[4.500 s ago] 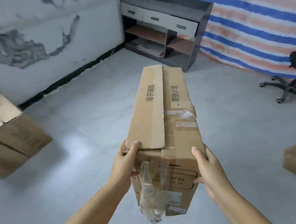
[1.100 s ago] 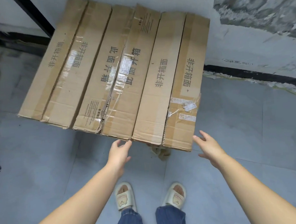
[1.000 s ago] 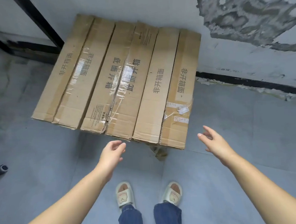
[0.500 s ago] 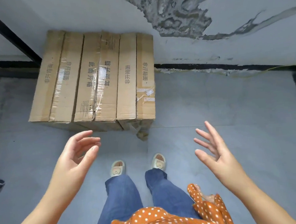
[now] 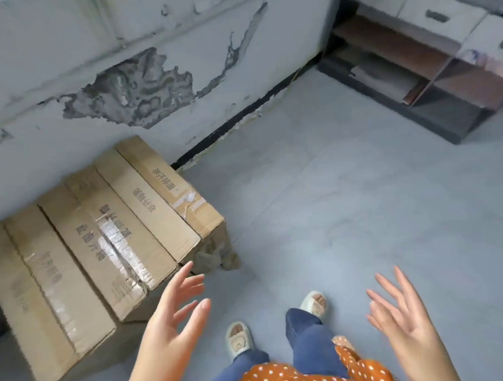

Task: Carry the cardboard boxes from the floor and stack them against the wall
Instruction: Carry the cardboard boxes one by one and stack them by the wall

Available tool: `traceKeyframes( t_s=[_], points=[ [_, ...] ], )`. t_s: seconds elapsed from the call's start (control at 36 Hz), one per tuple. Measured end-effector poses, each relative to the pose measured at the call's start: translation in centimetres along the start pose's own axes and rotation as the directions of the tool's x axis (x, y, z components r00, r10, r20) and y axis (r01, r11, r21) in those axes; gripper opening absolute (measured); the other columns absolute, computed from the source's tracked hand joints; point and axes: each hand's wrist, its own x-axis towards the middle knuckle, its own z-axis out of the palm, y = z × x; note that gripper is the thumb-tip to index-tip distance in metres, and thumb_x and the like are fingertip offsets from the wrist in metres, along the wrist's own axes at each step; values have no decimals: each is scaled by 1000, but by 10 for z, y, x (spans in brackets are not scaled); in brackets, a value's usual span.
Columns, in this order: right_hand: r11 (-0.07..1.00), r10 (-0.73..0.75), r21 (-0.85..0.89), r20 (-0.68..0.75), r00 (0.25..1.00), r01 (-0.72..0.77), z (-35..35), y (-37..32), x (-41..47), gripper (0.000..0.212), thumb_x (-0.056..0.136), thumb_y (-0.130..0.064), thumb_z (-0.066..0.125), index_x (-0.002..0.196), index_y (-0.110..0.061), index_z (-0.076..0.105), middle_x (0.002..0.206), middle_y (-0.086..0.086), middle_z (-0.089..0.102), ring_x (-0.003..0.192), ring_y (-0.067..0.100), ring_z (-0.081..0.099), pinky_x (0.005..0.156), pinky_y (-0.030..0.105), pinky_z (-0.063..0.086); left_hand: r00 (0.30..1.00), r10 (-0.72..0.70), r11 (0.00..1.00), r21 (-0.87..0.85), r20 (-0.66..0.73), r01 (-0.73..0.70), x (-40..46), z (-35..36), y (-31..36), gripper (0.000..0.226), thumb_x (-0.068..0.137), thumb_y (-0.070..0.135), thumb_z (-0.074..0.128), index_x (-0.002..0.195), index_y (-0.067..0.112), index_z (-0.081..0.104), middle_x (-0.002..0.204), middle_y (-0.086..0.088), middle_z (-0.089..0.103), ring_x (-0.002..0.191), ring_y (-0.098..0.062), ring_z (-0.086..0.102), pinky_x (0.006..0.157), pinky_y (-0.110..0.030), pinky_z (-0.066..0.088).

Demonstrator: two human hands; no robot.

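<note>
Cardboard boxes point(image 5: 99, 239): 3 long cartons are lying side by side in a row, their far ends meeting the wall point(image 5: 56, 55), flaps taped shut, so their contents cannot be told. Left hand point(image 5: 176, 317) and right hand point(image 5: 402, 316) are hovering well apart, fingers spread, gripping nothing. Judged progress: this row is placed; no further box is showing on the floor point(image 5: 364, 197), so what is left cannot be told. A shelving unit point(image 5: 432, 67) is holding flat boards.

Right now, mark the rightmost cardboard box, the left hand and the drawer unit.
rightmost cardboard box point(image 5: 169, 185): head view, top face by the printing.
left hand point(image 5: 171, 321): head view, palm.
drawer unit point(image 5: 437, 18): head view, drawer front.
</note>
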Motion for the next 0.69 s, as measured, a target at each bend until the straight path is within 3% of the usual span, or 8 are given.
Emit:
traceKeyframes(
  t_s=[0.08,0.17,0.33,0.44,0.56,0.61,0.67,0.69],
  points=[
    [996,-20,76,-210,977,36,-25,7,-41,92,29,-83,75,114,-62,47,118,-22,61,105,-5,62,82,19,52,992,37,999,15,118,-40,0,14,9,41,87,38,63,121,58,50,113,22,64,106,3,61,85,-9,47],
    [985,-4,155,-403,915,72,-52,22,-84,96,29,-82,76,116,-53,48,113,-20,66,103,-5,63,88,23,51,967,56,998,11,249,-61,-4,40,21,46,81,26,59,125,37,53,113,17,66,103,-1,64,81,-8,48],
    [975,86,208,-667,741,74,-100,58,-182,95,30,-86,72,114,-46,53,111,-31,65,106,-3,62,91,27,49,830,112,990,9,547,-139,-32,116,39,34,83,24,66,115,27,55,107,14,69,95,-2,66,77,-8,49],
    [964,151,252,-789,595,89,-131,78,-263,87,30,-86,71,108,-49,61,114,-29,64,106,-4,61,86,20,50,688,125,982,10,715,-188,-77,181,52,32,84,13,67,112,27,58,103,12,72,94,-5,68,77,-10,50],
    [942,255,319,-882,397,104,-166,105,-348,97,27,-83,75,114,-45,54,112,-28,65,107,-5,61,85,17,49,504,113,971,12,856,-238,-145,248,61,32,78,27,68,109,29,61,103,13,72,95,-5,68,82,-16,50],
    [929,293,344,-907,303,132,-183,114,-389,71,51,-62,81,113,-45,52,112,-23,67,106,-4,61,89,23,51,424,117,962,3,898,-273,-186,283,58,25,82,23,68,104,34,64,103,14,71,95,-3,67,83,-19,50],
    [940,311,335,-917,250,59,-194,120,-397,43,80,-31,67,115,-47,48,120,-22,60,109,-2,58,98,36,49,355,119,957,-12,927,-291,-206,295,63,32,88,8,65,106,34,63,103,17,70,96,-1,66,82,-16,51],
    [936,335,346,-932,140,64,-204,135,-443,41,85,-25,61,116,-48,46,121,-23,58,110,-1,57,100,40,47,257,129,942,-38,958,-334,-251,325,58,36,90,3,61,109,33,60,103,18,70,96,0,66,81,-14,51]
  ],
)
